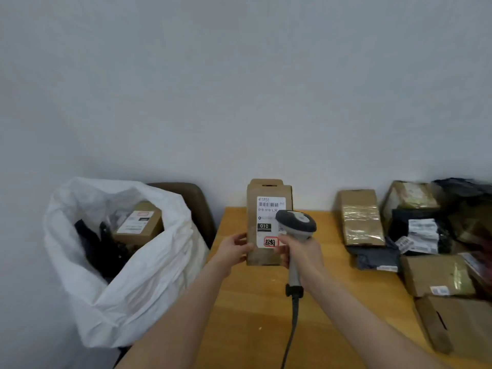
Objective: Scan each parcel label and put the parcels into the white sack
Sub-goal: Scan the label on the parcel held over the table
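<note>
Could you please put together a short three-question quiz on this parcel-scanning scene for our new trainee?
1. The left hand holds the labelled box; what does the right hand grip? A) scanner B) tape roll C) knife
2. True or false: the white sack already holds a brown box.
3. On which side of the table does the pile of waiting parcels lie?
Key: 1 A; 2 true; 3 the right side.
</note>
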